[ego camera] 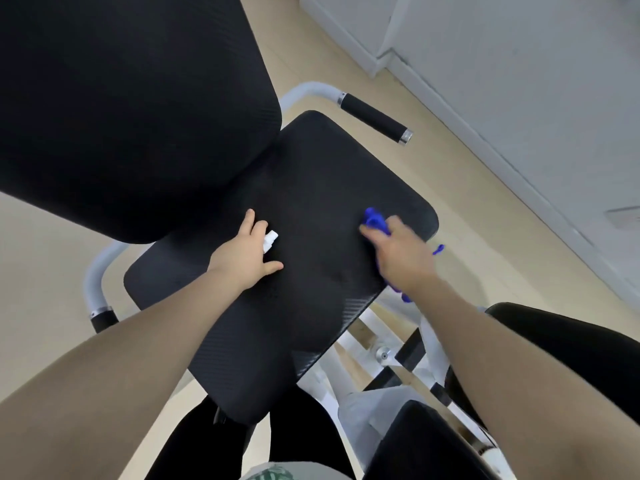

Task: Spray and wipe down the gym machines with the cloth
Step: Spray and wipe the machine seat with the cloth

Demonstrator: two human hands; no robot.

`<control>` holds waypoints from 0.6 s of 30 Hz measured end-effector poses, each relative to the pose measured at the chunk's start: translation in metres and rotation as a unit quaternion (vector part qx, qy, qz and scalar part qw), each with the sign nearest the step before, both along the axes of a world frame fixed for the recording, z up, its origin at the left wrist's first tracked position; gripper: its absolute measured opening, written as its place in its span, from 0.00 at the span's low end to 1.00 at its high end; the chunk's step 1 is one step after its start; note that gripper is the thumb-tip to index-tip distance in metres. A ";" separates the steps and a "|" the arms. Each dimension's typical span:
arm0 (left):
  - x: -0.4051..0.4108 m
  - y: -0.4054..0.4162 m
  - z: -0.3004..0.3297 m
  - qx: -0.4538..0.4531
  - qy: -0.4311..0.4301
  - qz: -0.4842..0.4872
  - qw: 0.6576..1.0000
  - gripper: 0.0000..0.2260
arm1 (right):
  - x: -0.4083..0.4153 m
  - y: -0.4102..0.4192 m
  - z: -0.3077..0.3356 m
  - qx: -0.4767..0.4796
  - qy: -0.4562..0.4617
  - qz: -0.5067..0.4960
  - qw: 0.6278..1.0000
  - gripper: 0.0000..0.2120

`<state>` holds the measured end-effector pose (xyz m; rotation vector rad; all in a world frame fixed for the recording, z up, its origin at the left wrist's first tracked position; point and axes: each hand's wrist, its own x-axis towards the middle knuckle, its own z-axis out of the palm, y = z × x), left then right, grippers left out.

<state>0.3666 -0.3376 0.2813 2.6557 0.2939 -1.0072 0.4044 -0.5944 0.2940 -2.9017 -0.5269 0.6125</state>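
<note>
A black padded seat (311, 188) of a gym machine fills the middle of the view, with its black backrest (131, 109) rising at the upper left. My right hand (401, 251) presses a blue cloth (375, 220) flat on the seat's right side; bits of cloth show beyond the wrist. My left hand (246, 251) hovers over the seat's left part, holding a spray bottle whose white nozzle (270, 240) sticks out between the fingers. The bottle's body is hidden under the hand.
White tube handles with black grips stand at the seat's far right (374, 117) and near left (100, 315). White frame bars (377, 344) and another black pad (426, 441) lie below the seat. Beige floor surrounds it; a white wall (519, 81) runs at the right.
</note>
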 end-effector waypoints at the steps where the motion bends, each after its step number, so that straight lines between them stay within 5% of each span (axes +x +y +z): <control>1: -0.001 0.000 -0.002 -0.004 -0.001 0.003 1.000 0.35 | 0.014 -0.011 -0.002 -0.004 -0.004 -0.085 0.996 0.22; 4: -0.003 0.004 -0.008 -0.021 -0.023 0.015 0.999 0.35 | 0.025 -0.016 -0.005 -0.006 -0.041 -0.197 0.980 0.19; 12: -0.003 0.005 -0.005 -0.036 -0.036 0.017 0.999 0.35 | -0.033 0.032 0.001 -0.024 0.024 0.088 0.996 0.25; 18: 0.006 0.021 -0.012 -0.039 -0.184 -0.076 0.979 0.24 | 0.073 -0.016 -0.011 -0.054 -0.067 -0.163 0.983 0.18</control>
